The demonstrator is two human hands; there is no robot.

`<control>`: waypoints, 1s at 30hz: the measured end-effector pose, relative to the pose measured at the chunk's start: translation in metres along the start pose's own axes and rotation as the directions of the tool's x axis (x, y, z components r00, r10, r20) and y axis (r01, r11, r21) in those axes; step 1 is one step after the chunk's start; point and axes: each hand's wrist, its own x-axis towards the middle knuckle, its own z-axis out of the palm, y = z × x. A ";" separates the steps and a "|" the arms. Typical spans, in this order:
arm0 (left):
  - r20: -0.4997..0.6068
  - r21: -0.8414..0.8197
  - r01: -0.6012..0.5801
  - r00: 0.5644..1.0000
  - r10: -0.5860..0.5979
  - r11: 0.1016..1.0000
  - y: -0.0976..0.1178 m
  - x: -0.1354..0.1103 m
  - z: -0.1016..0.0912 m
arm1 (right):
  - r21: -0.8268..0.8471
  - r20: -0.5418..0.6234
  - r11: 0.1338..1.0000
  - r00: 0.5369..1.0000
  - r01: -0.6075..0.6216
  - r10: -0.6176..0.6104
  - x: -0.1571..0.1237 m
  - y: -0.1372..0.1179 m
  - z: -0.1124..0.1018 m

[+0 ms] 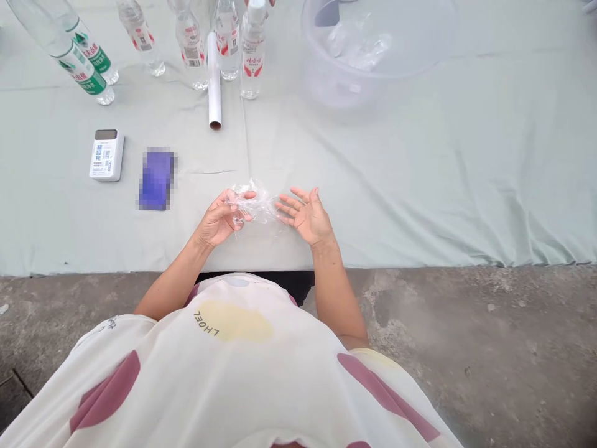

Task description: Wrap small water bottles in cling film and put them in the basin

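Note:
My left hand (222, 218) is curled, its fingers pinching a crumpled piece of clear plastic film (254, 200) just above the pale green cloth (420, 186). My right hand (305, 214) is beside the film on its right, palm up with fingers spread, fingertips touching or nearly touching the film's edge. A white roll of film (214, 81) lies farther back on the cloth, pointing towards me.
Several clear water bottles (252, 50) with red or green labels stand along the far edge. A clear plastic basin (373, 50) holds crumpled film at the back right. A white device (107, 155) and a blurred purple object (157, 178) lie at left. Bare concrete lies near me.

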 end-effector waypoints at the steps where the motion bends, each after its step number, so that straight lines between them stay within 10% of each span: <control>1: 0.032 0.023 -0.002 0.999 0.001 1.000 0.000 -0.003 0.000 | 0.012 0.131 0.997 0.989 -0.074 0.072 0.001 0.002 0.009; 6: 0.074 0.151 0.002 0.997 -0.013 0.989 0.002 -0.012 -0.006 | -0.015 0.517 0.980 0.837 -0.199 0.178 0.003 0.014 0.041; 13: -0.157 0.422 0.090 0.987 -0.025 0.902 0.010 -0.026 -0.048 | -0.006 0.122 1.000 0.992 0.008 -0.007 0.007 -0.006 0.025; 17: -0.301 0.814 0.058 0.893 0.335 0.578 0.014 -0.026 -0.043 | -0.086 0.029 0.995 0.999 0.046 -0.043 0.005 -0.014 0.025; 19: -0.125 0.939 -0.058 0.861 0.493 0.339 0.015 -0.021 -0.028 | -0.137 0.075 0.990 0.997 0.042 -0.032 0.003 -0.014 0.034; 22: 0.152 0.963 -0.225 0.911 0.384 0.151 0.014 -0.009 -0.005 | -0.191 0.164 0.981 0.986 0.039 -0.007 0.001 -0.011 0.050; 30: -0.046 0.794 -0.094 0.976 0.213 0.601 0.011 0.005 -0.013 | -0.316 0.254 0.948 0.966 0.032 0.052 0.007 -0.015 0.035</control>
